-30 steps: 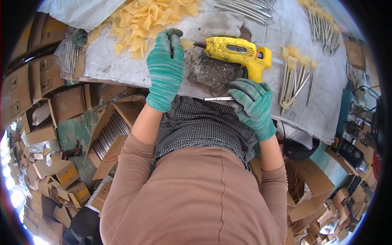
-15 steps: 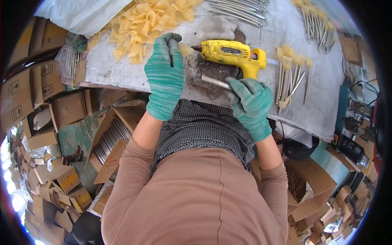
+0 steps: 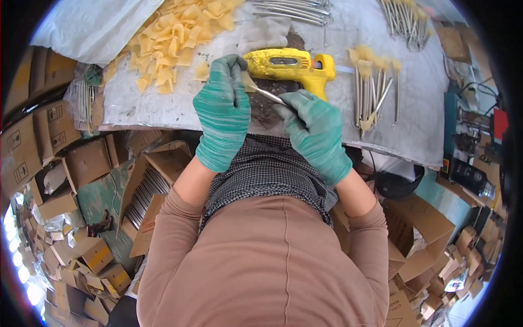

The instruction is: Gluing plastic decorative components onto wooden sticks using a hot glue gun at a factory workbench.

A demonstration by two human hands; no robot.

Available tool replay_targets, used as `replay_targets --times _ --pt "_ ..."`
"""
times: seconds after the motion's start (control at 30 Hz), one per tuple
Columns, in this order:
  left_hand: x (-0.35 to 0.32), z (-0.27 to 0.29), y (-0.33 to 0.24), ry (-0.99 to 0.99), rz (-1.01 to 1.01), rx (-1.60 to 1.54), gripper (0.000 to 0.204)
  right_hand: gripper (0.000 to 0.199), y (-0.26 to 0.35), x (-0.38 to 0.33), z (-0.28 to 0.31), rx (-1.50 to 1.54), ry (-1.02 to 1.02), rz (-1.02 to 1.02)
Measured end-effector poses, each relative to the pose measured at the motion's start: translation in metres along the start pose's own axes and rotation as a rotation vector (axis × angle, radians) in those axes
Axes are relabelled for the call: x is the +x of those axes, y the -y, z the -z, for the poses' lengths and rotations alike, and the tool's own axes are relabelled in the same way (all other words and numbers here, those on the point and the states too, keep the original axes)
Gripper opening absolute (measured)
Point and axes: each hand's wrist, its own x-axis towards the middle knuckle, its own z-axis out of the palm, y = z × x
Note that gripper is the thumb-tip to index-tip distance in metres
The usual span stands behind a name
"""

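Green-gloved, my right hand (image 3: pixel 317 133) is closed round a thin silver metal rod (image 3: pixel 268 95), which points to the left. My left hand (image 3: pixel 223 111), in the same kind of glove, pinches a small pale-yellow flexible piece (image 3: pixel 248 82). The rod's end meets that piece, or lies right against it; the fingers partly hide the spot. Just beyond both hands a yellow glue gun (image 3: pixel 283 64) lies on its side, its nozzle end hidden behind my left fingers. Under the rod is a dark, stained patch (image 3: pixel 267 115) of the table.
A heap of pale-yellow pieces (image 3: pixel 169 43) covers the far left of the cloth-covered table (image 3: pixel 414 125). Finished-looking rods with yellow ends (image 3: pixel 373 90) lie at right, more rods (image 3: pixel 406 24) far right, plain rods (image 3: pixel 294 12) at the back. Cardboard boxes (image 3: pixel 87 169) crowd the floor.
My right hand has brought the rod left, and its end now meets the yellow piece at my left fingertips. The whole view has shifted a little.
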Motion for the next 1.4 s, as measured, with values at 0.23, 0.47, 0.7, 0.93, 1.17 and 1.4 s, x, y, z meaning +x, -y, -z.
replay_targets --times 0.23,0.47,0.7,0.93,1.17,1.4 --pt "-0.005 -0.006 -0.019 0.089 -0.049 -0.226 0.021 0.018 -0.020 -0.017 0.017 0.149 0.032 -0.099" --pt "0.001 0.024 0.010 0.094 0.266 -0.434 0.031 0.038 -0.108 -0.035 0.117 -0.537 0.047 -0.317" --pt "-0.010 0.014 0.008 0.201 0.252 -0.332 0.025 0.035 -0.157 -0.036 0.123 -0.794 0.010 -0.139" --pt "-0.012 0.022 0.015 0.208 0.325 -0.385 0.025 0.043 -0.150 -0.042 0.110 -0.614 -0.142 -0.680" --pt "-0.011 0.017 0.025 0.175 0.322 -0.388 0.023 0.081 -0.099 -0.016 0.064 -0.763 -0.086 -0.417" --pt "-0.003 0.040 0.053 0.016 0.416 -0.305 0.022 0.064 -0.161 -0.027 0.074 -1.104 -0.068 -0.385"
